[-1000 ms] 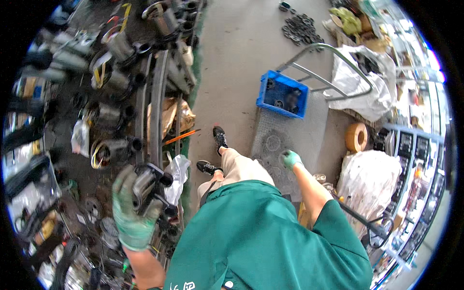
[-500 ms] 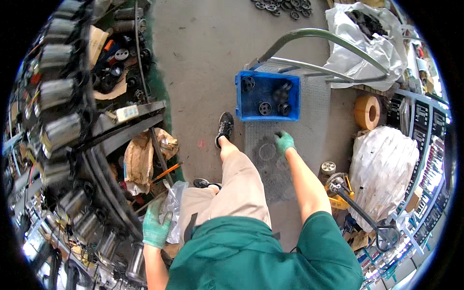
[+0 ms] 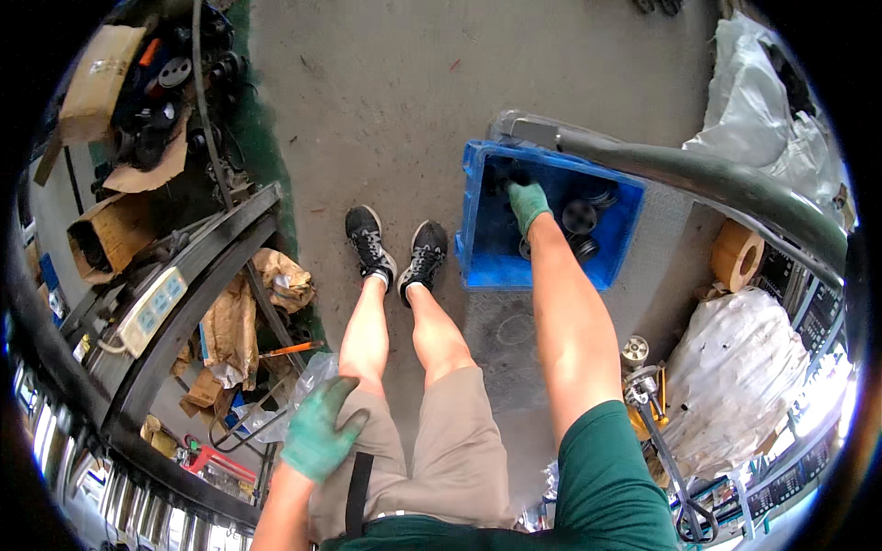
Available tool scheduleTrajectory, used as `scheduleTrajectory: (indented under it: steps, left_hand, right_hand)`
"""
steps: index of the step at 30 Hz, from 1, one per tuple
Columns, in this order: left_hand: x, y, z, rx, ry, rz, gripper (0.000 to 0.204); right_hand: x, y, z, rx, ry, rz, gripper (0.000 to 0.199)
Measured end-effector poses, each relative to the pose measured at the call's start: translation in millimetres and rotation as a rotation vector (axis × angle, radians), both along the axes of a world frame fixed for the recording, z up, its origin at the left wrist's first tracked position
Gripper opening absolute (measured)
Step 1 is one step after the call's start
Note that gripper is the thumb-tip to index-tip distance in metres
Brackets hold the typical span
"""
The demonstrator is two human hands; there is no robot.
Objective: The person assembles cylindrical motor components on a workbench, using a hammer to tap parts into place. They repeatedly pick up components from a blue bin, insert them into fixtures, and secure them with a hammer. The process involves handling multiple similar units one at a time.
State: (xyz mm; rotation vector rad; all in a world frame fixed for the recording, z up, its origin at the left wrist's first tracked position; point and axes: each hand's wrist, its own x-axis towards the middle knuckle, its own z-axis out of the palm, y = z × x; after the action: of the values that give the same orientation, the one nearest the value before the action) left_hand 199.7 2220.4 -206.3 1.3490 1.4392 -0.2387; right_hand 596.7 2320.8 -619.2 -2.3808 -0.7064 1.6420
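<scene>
My right hand (image 3: 527, 204), in a green glove, reaches down into a blue plastic crate (image 3: 496, 275). Its fingertips are at a dark part in the crate's far left corner, and I cannot make out whether they close on it. Several black wheels (image 3: 579, 217) lie in the crate, to the right of that hand. My left hand (image 3: 322, 430), gloved in green too, hangs open and empty in front of my left thigh, thumb apart from the fingers.
The crate stands on a grey platform cart (image 3: 514, 331) with a thick tubular handle (image 3: 698, 170). To the right are a roll of brown tape (image 3: 737, 254) and a white sack (image 3: 735, 376). A metal rack (image 3: 184, 321) with a power strip (image 3: 152, 312) runs along the left.
I have stepped up to the cart, and both feet now stand side by side left of the crate. My right hand went from above the cart into the crate. My left hand swung forward.
</scene>
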Motion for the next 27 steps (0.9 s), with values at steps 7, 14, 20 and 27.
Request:
scheduleTrajectory:
  steps: [7, 14, 20, 27]
  left_hand:
    - [57.9, 73.3, -120.8, 0.114, -0.202, -0.116, 0.048]
    - [111.1, 145.1, -224.1, 0.032, -0.248, -0.057, 0.052]
    - [135.7, 173.2, -234.5, 0.212, -0.497, -0.153, 0.078]
    - [119.5, 127.4, -194.3, -0.535, -0.816, 0.175, 0.086]
  right_hand:
    - [-11.3, 17.0, 12.8, 0.133, 0.183, -0.201, 0.041]
    - [-4.7, -4.1, 44.5, 0.202, 0.109, 0.009, 0.064]
    - [-11.5, -24.5, 178.5, 0.242, 0.371, -0.038, 0.067]
    - [-26.8, -87.3, 243.1, 0.05, 0.767, -0.39, 0.075]
